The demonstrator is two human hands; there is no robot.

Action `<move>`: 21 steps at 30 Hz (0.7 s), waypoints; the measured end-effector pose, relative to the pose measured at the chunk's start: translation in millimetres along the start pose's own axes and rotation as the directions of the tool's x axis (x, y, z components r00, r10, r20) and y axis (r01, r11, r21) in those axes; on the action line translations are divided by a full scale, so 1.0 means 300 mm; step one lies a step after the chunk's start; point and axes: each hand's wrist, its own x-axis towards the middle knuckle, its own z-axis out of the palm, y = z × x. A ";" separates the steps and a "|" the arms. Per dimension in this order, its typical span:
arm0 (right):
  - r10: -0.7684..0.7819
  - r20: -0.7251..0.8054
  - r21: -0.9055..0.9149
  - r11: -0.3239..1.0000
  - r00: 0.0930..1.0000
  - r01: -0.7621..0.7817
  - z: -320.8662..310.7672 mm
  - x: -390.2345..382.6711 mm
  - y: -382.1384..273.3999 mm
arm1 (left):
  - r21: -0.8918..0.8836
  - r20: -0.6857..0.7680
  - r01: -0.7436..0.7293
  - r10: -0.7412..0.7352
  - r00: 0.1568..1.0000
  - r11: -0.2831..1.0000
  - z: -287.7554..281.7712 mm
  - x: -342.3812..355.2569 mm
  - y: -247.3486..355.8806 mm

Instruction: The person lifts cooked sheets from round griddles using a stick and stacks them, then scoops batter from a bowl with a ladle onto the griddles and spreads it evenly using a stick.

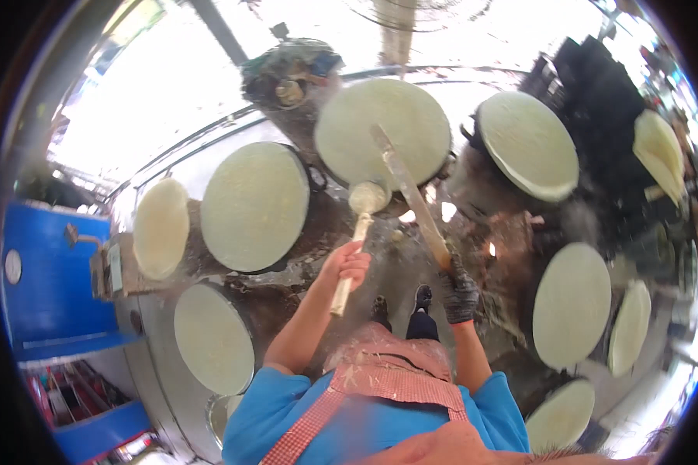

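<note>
My bare left hand (346, 264) is closed round the pale handle of a ladle (368, 198). Its round, batter-coloured bowl hangs by the near edge of the middle griddle, which is covered by a wide, pale green sheet of batter (349, 116). In my right hand (460, 293), which wears a dark knitted glove, is the near end of a long, flat spatula (412, 194). The spatula's far tip reaches over the batter; I cannot tell whether it touches. Both hands are above the gap in front of this griddle.
More batter-covered round griddles curve around me, including ones at the left (256, 205) and right (529, 146). A flame (492, 249) glows below, right of my gloved hand. A cluttered bucket (293, 74) stands behind. A blue cabinet (54, 271) is far left.
</note>
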 end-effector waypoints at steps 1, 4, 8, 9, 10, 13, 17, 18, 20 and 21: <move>0.044 -0.041 -0.051 0.998 0.998 -0.046 -0.024 -0.040 0.005 | 0.022 0.038 0.094 -0.095 0.995 0.995 -0.006 0.011 -0.012; 0.250 0.070 -0.119 0.963 0.966 -0.241 -0.095 -0.282 0.158 | 0.702 0.074 -0.040 -0.018 0.997 0.711 -0.167 0.025 -0.114; 0.362 0.040 -0.308 0.891 0.931 -0.333 -0.233 -0.425 0.094 | 0.808 -0.162 0.056 0.130 0.978 0.586 -0.350 -0.042 -0.266; 0.444 0.083 -0.352 0.851 0.892 -0.391 -0.300 -0.487 0.089 | 0.700 -0.224 0.185 -0.034 0.974 0.689 -0.441 -0.021 -0.258; 0.488 0.013 -0.364 0.815 0.873 -0.450 -0.368 -0.565 0.099 | 0.722 -0.246 0.248 -0.096 0.964 0.646 -0.478 0.014 -0.286; 0.638 -0.125 -0.532 0.604 0.760 -0.594 -0.549 -0.835 0.224 | 0.188 -0.396 0.567 -0.467 0.791 0.802 -0.557 0.123 -0.426; 0.737 -0.423 -0.516 0.282 0.527 -0.809 -0.904 -1.264 0.402 | 0.134 -0.394 0.665 -0.576 0.716 0.735 -0.538 0.188 -0.725; 0.808 -0.413 -0.515 0.173 0.420 -0.840 -0.986 -1.265 0.398 | 0.139 -0.390 0.674 -0.585 0.711 0.726 -0.524 0.197 -0.763; 0.720 -0.539 -0.496 0.146 0.436 -0.856 -1.110 -1.324 0.383 | 0.168 -0.462 0.670 -0.543 0.701 0.723 -0.502 0.223 -0.845; 0.795 -0.460 -0.478 0.154 0.395 -0.865 -1.147 -1.379 0.422 | 0.184 -0.524 0.676 -0.511 0.682 0.714 -0.494 0.234 -0.889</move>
